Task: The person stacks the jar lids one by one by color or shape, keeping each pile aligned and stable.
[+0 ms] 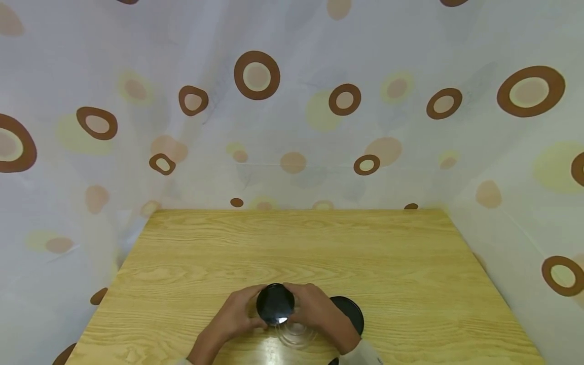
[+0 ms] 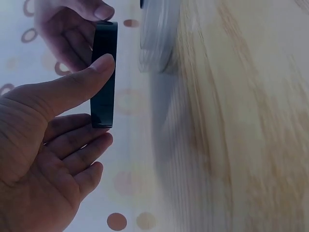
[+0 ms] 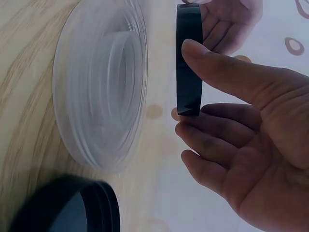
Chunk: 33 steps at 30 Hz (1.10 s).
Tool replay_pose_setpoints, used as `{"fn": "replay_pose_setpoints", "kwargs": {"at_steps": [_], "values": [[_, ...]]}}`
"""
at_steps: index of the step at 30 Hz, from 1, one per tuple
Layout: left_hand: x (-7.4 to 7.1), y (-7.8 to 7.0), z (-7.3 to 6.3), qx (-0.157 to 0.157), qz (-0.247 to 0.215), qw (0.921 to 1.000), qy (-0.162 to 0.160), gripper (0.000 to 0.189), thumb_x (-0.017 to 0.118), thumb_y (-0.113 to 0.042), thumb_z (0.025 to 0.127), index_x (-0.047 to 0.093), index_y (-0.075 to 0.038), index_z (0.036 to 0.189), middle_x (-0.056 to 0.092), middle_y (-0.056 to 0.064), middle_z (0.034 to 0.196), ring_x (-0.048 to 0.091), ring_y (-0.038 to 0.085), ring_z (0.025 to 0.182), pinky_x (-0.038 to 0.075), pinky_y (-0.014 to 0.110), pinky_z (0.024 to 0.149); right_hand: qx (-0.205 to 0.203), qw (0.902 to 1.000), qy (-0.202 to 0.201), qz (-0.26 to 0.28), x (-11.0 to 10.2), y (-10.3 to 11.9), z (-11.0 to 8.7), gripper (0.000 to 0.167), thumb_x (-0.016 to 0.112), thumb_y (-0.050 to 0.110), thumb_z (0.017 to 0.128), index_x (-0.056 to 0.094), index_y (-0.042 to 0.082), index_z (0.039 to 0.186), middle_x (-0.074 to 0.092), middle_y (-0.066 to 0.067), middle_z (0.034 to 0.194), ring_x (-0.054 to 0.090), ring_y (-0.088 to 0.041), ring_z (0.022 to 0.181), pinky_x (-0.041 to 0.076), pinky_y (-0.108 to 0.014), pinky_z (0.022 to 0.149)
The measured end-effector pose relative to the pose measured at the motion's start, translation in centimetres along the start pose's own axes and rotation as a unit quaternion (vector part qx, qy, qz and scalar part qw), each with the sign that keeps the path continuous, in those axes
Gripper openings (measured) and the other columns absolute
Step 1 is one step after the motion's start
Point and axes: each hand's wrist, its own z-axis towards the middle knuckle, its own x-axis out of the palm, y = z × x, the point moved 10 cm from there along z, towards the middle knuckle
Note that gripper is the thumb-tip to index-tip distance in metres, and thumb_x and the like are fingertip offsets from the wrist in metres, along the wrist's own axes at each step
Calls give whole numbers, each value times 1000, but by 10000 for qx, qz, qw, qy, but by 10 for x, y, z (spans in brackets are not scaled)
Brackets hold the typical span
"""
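Observation:
A round, shallow black lid (image 1: 276,304) is held off the table by both hands. My left hand (image 1: 237,312) pinches its left edge, and my right hand (image 1: 315,305) pinches the opposite edge. In the left wrist view the thumb presses the rim of the lid (image 2: 103,104), with fingers spread behind it. The right wrist view shows the other thumb on the lid's side (image 3: 189,92). Just below the lid a clear round ridged dish or cover (image 3: 82,92) lies on the table; its exact kind cannot be told.
A second black round piece with a raised rim (image 1: 353,310) lies on the table, partly hidden by the right forearm. Part of another dark thing (image 1: 334,361) shows at the bottom edge. The wooden table (image 1: 292,243) meets a patterned curtain (image 1: 292,126) behind and at both sides.

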Motion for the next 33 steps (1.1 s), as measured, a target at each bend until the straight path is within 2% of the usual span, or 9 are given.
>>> {"fn": "replay_pose_setpoints", "kwargs": {"at_steps": [7,14,21,33], "values": [[7,-12,9,172,-15,9998,12,77,87,-16,64,54,-10,132,59,6,132,55,29,123,46,47,103,100,9995,-121,289,-13,-7,-13,64,81,12,72,55,5,130,66,-11,121,64,-28,107,55,-40,85],[12,-29,19,456,-10,9989,-70,77,87,-15,63,54,-12,132,60,4,132,56,26,122,46,44,103,210,9990,-352,196,-29,-14,-26,68,83,12,70,55,3,131,65,-13,123,63,-29,109,54,-43,89],[27,-39,32,513,-55,9986,122,75,86,-15,66,53,-12,133,59,3,133,56,24,122,46,42,103,295,9982,-421,311,-38,-27,-37,71,85,12,68,54,1,131,63,-16,124,63,-33,109,52,-47,90],[52,-56,49,619,-17,9973,402,74,86,-20,66,55,-13,132,60,2,131,56,20,122,47,36,103,981,9934,-365,477,-44,-60,-61,73,84,14,69,52,-2,132,60,-20,127,58,-38,114,50,-51,92]]}}
